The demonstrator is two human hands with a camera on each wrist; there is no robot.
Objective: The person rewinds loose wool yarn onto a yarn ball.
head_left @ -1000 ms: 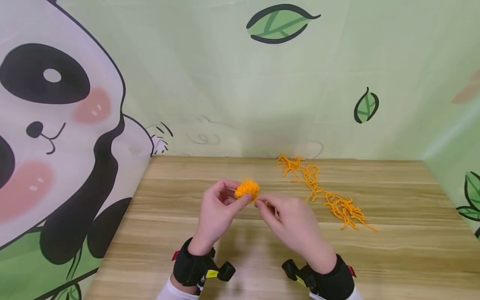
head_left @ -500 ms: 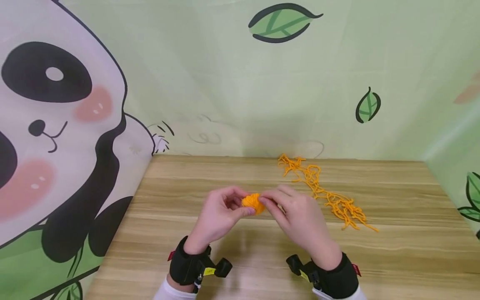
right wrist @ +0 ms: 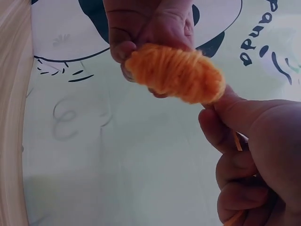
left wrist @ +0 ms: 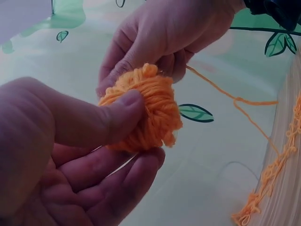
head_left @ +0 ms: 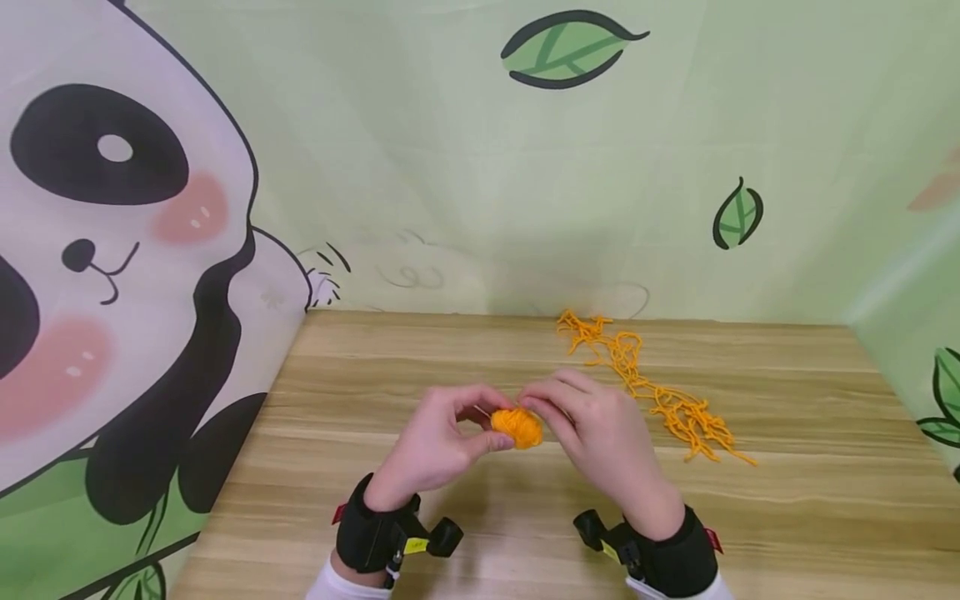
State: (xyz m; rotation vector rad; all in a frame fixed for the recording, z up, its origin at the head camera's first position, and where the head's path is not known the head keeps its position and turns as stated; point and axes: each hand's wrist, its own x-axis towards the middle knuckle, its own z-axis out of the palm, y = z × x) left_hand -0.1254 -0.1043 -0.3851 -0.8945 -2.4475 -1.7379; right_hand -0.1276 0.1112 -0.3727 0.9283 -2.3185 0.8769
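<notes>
My left hand (head_left: 442, 437) pinches a small ball of orange yarn (head_left: 517, 427) between thumb and fingers, above the middle of the table. In the left wrist view the thumb presses across the wound strands of the yarn ball (left wrist: 150, 108). Right beside it, my right hand (head_left: 600, 425) has its fingers curled, with thumb and forefinger pinching the yarn strand close to the ball. The right wrist view shows that strand (right wrist: 237, 140) running down through the curled fingers. Out of the back of the right hand, a strand (left wrist: 214, 84) trails toward the loose yarn.
A tangled length of loose orange yarn (head_left: 637, 383) lies on the wooden table (head_left: 360, 350), from the back edge toward the right. Behind the table rises a pale green backdrop (head_left: 420, 167) printed with a panda and leaves. Each wrist wears a black strap with a camera.
The yarn ball has come lower and slightly right in the head view, turning in the left fingers. My right hand has risen a little and moved over the ball's upper right side.
</notes>
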